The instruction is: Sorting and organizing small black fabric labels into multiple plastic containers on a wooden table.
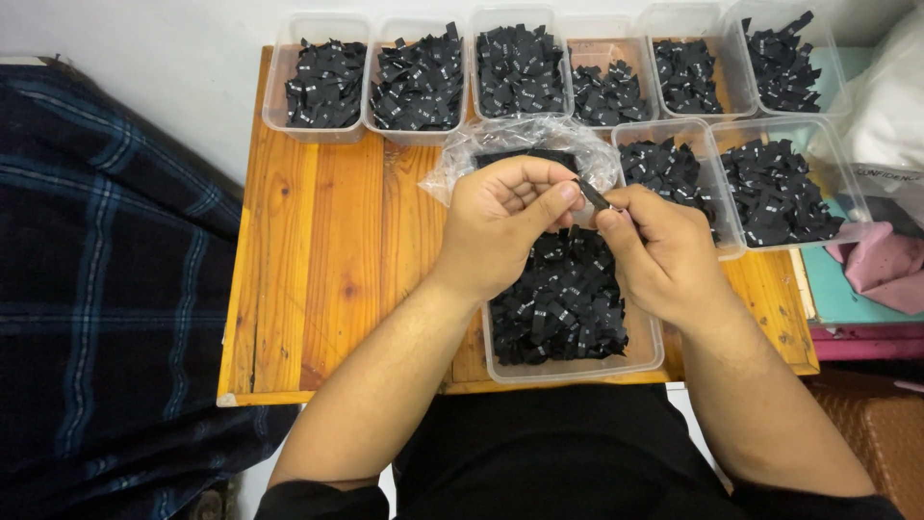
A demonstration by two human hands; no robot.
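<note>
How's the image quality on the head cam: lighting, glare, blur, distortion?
Head view: even, soft light with faint shadows under the left hand and right hand; mild glare on the crinkled clear plastic bag and the clear container rims; the small black label pinched between the fingers is slightly soft; the wooden table edges splay outward, showing wide-angle distortion; black clothing at bottom lacks detail.

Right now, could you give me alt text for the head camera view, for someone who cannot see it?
Two bare hands, left hand and right hand, pinch one small black fabric label over a clear tub of labels. Eight more label-filled tubs line the far side of a small wooden table.
</note>
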